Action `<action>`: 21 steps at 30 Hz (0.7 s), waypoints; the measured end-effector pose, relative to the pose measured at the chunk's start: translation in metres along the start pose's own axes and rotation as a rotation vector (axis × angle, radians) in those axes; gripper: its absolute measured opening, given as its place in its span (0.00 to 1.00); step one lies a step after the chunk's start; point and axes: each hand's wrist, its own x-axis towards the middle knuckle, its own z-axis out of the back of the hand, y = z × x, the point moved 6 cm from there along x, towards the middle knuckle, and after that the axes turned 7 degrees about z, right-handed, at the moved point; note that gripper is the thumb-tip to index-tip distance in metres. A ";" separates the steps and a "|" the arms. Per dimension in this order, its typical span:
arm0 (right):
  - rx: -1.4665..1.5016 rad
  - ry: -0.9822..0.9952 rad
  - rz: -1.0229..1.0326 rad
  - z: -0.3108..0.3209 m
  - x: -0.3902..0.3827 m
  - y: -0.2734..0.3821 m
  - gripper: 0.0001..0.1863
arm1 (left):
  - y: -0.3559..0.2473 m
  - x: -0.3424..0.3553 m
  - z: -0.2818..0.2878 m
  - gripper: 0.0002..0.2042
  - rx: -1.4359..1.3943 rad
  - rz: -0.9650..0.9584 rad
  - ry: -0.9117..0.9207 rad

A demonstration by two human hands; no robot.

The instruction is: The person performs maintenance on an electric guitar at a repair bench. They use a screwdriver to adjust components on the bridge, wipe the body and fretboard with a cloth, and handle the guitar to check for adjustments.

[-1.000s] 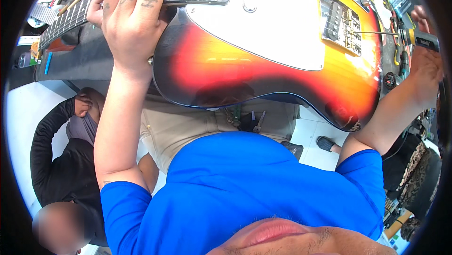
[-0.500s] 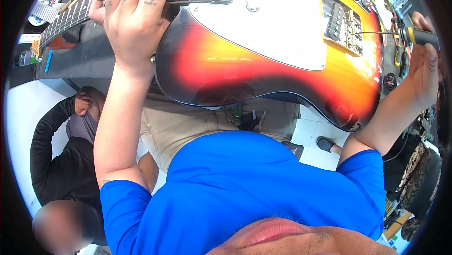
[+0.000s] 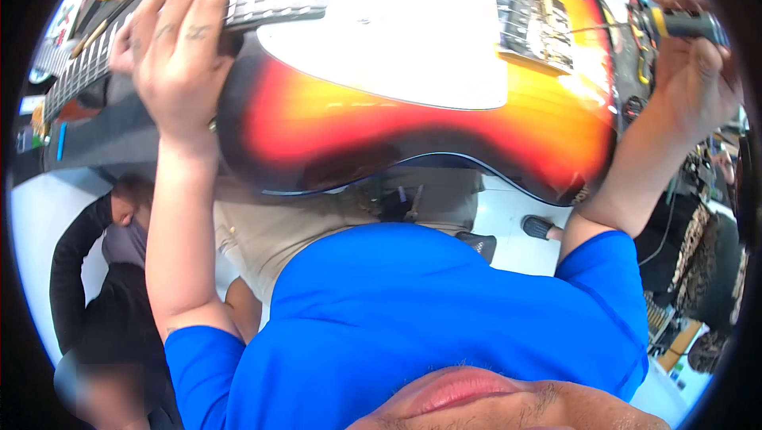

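A sunburst electric guitar (image 3: 556,144) with a white pickguard (image 3: 381,65) lies across my view above my lap. My left hand (image 3: 178,65) grips its neck (image 3: 75,85) where it joins the body, fingers curled over the fretboard, thumb hidden. At the upper right, my right hand (image 3: 686,73) has its fingers round the black-and-yellow handle of a screwdriver (image 3: 684,25). Its thin shaft reaches left to the metal bridge (image 3: 540,29); the tip is too blurred to make out exactly.
A dark bench mat (image 3: 103,140) with a blue stick (image 3: 61,140) shows at left, and scattered tools (image 3: 643,65) lie beyond the guitar. Another person (image 3: 79,271) in a black top is at lower left. A sandalled foot (image 3: 540,226) shows on the white floor.
The guitar and both hands appear further left in view, and the picture is more blurred. My right hand and screwdriver are higher, the fingers shifted on the handle.
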 end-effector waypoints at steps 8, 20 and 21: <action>-0.279 -0.094 0.005 0.006 -0.023 0.011 0.41 | 0.000 0.004 0.005 0.32 -0.008 -0.043 0.056; -0.250 -0.156 -0.035 0.011 -0.024 0.014 0.36 | -0.002 0.005 0.011 0.35 -0.078 -0.055 0.016; -0.270 -0.167 -0.023 0.012 -0.024 0.016 0.36 | -0.001 0.005 0.010 0.35 -0.081 -0.056 0.014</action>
